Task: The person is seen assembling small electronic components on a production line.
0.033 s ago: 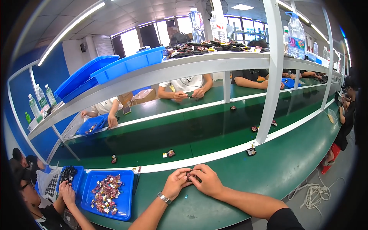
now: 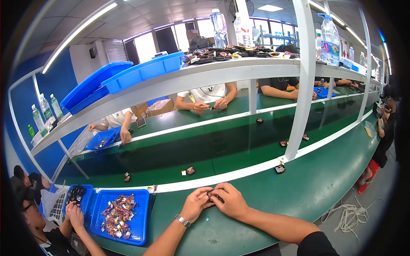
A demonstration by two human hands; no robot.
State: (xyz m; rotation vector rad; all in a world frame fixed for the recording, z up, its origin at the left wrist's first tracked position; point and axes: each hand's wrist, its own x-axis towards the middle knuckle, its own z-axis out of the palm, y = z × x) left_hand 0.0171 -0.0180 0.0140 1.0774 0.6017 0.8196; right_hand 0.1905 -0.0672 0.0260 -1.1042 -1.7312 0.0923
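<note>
Over the green table, my left hand (image 2: pixel 197 205) and my right hand (image 2: pixel 231 201) meet, their fingers closed around a small dark part with reddish-brown areas (image 2: pixel 210 195). The fingertips cover most of it, so its exact kind does not show. A metal-banded watch sits on my left wrist. To the left of my hands lies a blue tray (image 2: pixel 146 213) holding a heap of small reddish-brown parts (image 2: pixel 119 215) with white and yellow tabs. A tiny light-blue scrap (image 2: pixel 207 219) rests on the table just below my hands.
A white rail (image 2: pixel 175 186) runs beyond my hands, with a white post (image 2: pixel 299 106) at right. Small dark pieces (image 2: pixel 279 169) lie along the rail and on the dark green strip behind it. Co-workers sit opposite and at left, beside another blue tray (image 2: pixel 87 194). Overhead, a shelf carries blue bins (image 2: pixel 145 72) and bottles.
</note>
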